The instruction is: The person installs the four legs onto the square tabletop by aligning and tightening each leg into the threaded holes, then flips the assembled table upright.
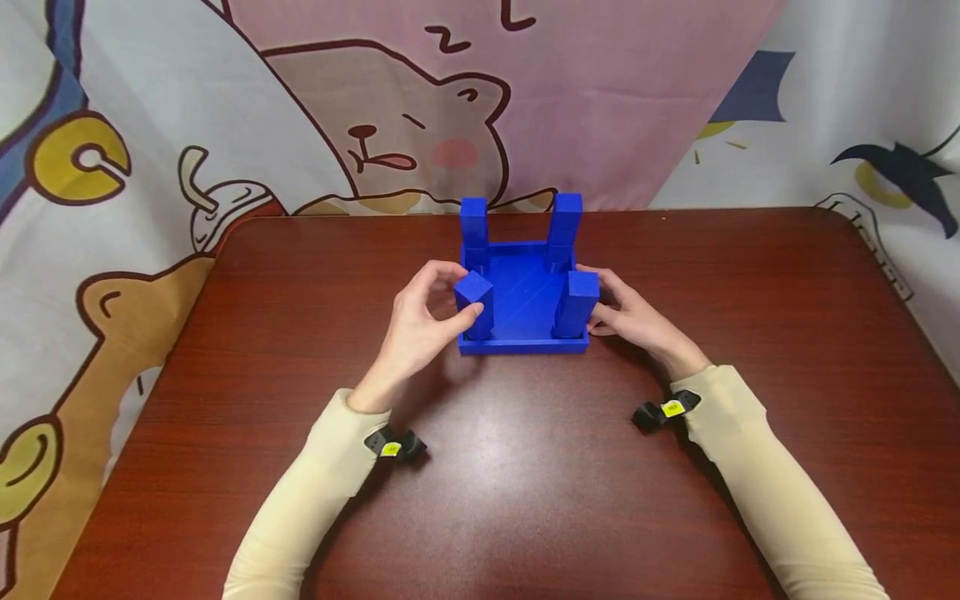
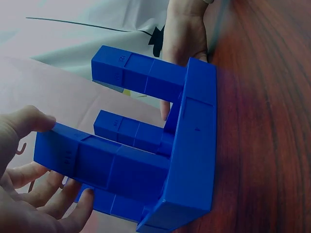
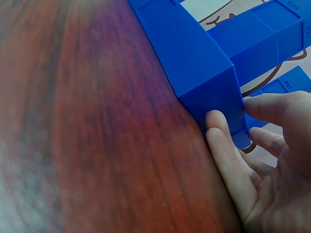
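Observation:
A square blue tray (image 1: 525, 292) with a low rim sits on the table, with upright blue posts at its corners. My left hand (image 1: 423, 321) grips the front left post (image 1: 476, 308) between thumb and fingers. That post is turned, its top showing as a diamond. My right hand (image 1: 630, 312) holds the tray's right side, beside the front right post (image 1: 577, 304). In the right wrist view, fingertips (image 3: 215, 119) touch the outer wall. Two more posts, the back left one (image 1: 474, 225) and the back right one (image 1: 566, 225), stand at the far corners.
The brown wooden table (image 1: 510, 500) runs out on both sides of the tray. A patterned cloth (image 1: 615, 100) hangs behind the table's far edge. Small black cameras are strapped at both wrists, over cream sleeves (image 1: 300, 500).

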The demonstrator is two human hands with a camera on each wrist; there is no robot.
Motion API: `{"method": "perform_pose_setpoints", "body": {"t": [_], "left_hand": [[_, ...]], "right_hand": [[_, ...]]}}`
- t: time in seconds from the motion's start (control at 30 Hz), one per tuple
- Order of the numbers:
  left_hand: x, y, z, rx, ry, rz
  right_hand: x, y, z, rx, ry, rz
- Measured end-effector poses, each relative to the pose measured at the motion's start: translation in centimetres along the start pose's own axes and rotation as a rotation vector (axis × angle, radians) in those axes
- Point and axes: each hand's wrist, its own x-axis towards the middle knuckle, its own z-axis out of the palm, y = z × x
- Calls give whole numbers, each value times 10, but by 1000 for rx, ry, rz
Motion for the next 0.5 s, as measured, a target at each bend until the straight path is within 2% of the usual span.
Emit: {"method": "perform_pose_setpoints", "body": {"t": [0.1,0.23,0.37,0.5], "left_hand": [[2,-2,-2,-55,-45,20],[8,-5,-8,-130,-174,26],[14,-9,-16,-230,-318,-49],[19,-15,-24,-299,-404,-117]], "right_hand": [[0,-1,0,1,2,3],[-1,-3,0,9,-1,3],[-1,-3,0,6,-9,1],[-1,-3,0,1,-12,7]]}}
